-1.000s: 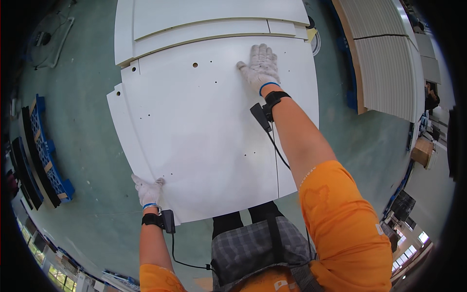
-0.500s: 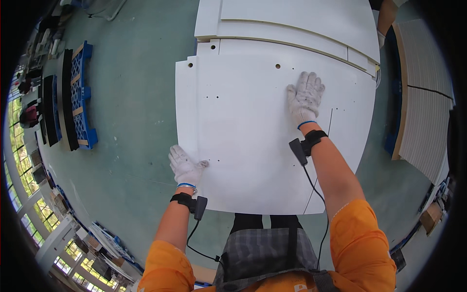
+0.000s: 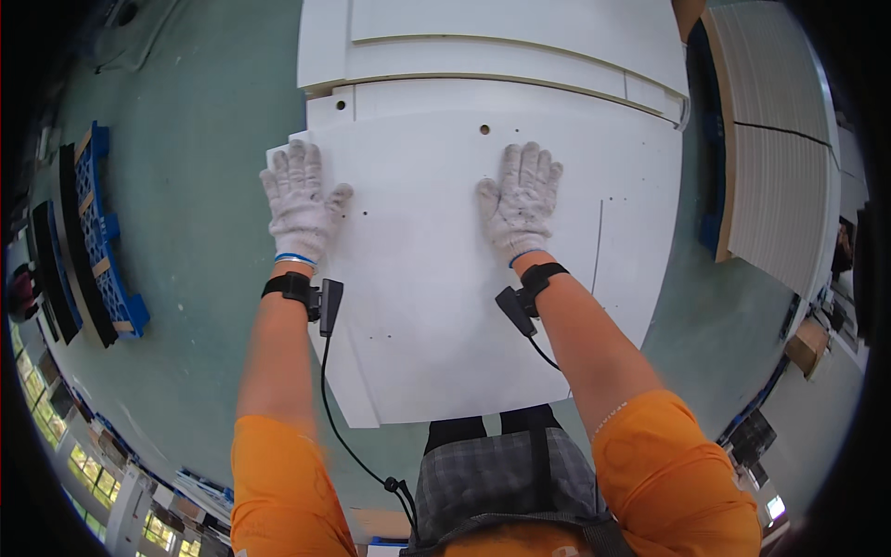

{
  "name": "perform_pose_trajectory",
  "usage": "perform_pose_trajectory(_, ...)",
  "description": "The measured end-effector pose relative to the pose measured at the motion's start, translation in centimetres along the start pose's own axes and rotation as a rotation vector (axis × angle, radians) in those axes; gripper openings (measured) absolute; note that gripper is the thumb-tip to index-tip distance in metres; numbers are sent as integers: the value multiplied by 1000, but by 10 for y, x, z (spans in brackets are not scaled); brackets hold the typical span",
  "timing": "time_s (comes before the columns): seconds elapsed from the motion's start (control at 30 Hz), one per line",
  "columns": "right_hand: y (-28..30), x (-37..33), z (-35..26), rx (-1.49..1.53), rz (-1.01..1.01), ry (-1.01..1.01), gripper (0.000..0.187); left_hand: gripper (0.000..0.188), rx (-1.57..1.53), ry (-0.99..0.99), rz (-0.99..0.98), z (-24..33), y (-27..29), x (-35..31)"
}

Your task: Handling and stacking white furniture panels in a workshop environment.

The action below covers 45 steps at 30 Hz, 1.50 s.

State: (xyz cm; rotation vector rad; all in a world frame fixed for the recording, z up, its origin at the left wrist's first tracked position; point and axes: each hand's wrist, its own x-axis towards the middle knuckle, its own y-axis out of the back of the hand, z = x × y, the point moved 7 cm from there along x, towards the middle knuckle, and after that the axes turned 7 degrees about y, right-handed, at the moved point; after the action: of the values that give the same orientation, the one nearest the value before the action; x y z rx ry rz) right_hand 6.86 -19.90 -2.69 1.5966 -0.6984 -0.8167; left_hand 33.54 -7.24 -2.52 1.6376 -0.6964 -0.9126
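A large white board (image 3: 418, 306) with drilled holes lies flat in front of me, its near edge close to my body. My left hand (image 3: 299, 206), in a whitish work glove, rests on its far left corner with the fingers spread forward. On the upper right part of the board lies my right hand (image 3: 524, 206), gloved too, palm down and fingers stretched out. Neither hand holds anything. A round hole (image 3: 484, 130) shows just beyond the right thumb. Past the far edge, more white panels (image 3: 520, 58) lie stacked.
To the left, a blue pallet (image 3: 97, 232) stands beside long dark panels (image 3: 79, 251). On the right is a tall stack of pale boards (image 3: 784, 186), strapped together. A brown box (image 3: 807, 348) sits farther right. Part of another person's arm (image 3: 687, 17) shows at the top right.
My left hand has slid forward along the board's left side to the far corner. My right hand stays flat, slightly nearer the board's middle. The board sits turned a little in view.
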Motion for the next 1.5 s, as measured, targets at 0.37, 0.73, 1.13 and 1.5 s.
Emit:
perform_pose_trajectory(0.37,-1,-1,4,-30,-26,-2,65,70,-376,224,206,-46,-29,-73)
perform_pose_trajectory(0.73,-4,-1,-8,-91,-37,5,65,71,-576,600,55,-57,-54,-269)
perform_pose_trajectory(1.13,-4,-60,19,-66,-129,161,70,107,-609,985,-497,-47,-19,-267)
perform_pose_trajectory(1.5,4,-185,72,79,-335,67,69,90,-636,922,-634,-57,-37,-265)
